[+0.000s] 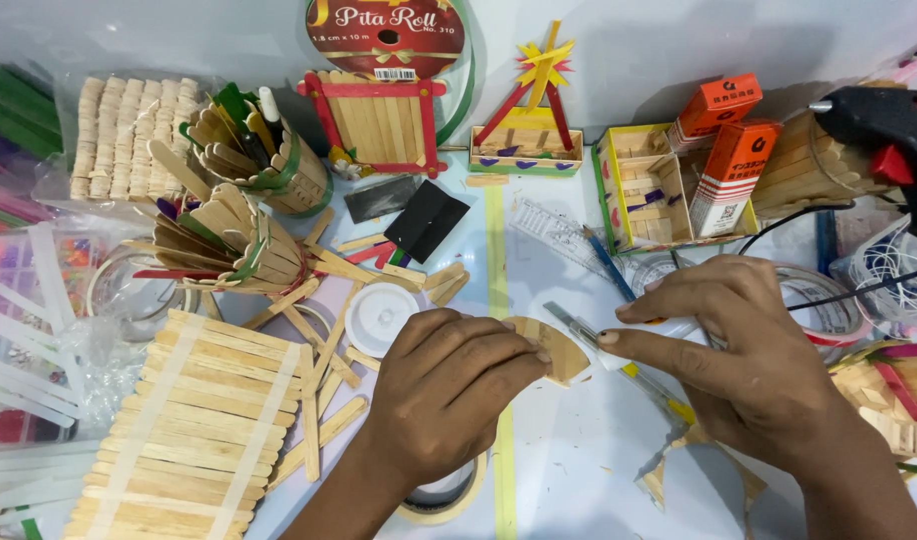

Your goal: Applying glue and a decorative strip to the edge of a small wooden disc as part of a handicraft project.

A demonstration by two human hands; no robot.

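Note:
My left hand (449,385) pinches a small rounded piece of wooden craft stick (559,352) down on the white work surface. My right hand (739,350) grips a utility knife (619,365) with a yellow body; its blade tip (557,313) sits at the upper edge of the wooden piece. Both hands meet at the middle of the view. Cut wood scraps (669,470) lie below my right hand.
A taped panel of craft sticks (194,430) lies at lower left, loose sticks (324,365) beside it. Stick-built cups (264,150), a red-framed stick panel (379,120), a small model house (527,140), orange boxes (734,170), a black glue gun (884,130) and tape rolls (829,310) ring the area.

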